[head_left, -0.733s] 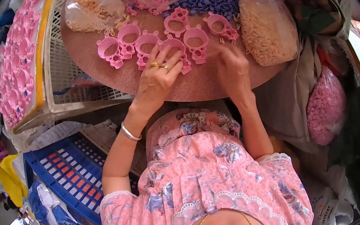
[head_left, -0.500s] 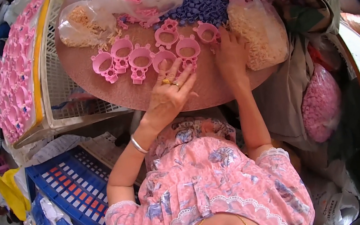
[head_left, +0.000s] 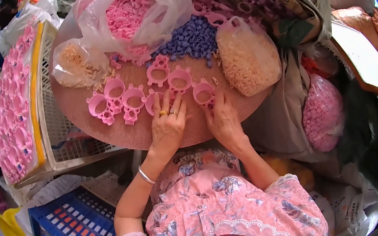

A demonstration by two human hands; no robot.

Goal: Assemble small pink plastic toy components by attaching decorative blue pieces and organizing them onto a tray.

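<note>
Pink rings (head_left: pixel 147 92) in row mid-surface (head_left: pixel 118 132); bare strip along near edge. Left hand (head_left: pixel 168 128) flat, grip apart, fingertips on ring. Right hand (head_left: pixel 222 120) pinches ring (head_left: pixel 204 94).

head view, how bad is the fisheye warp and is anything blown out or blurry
Head view: strong fisheye, the white crate bows near the black rim; daylight flat and bright, the clear bag of pink pieces glares white; the left hand, right hand and pink ring frames stay sharp.
</note>
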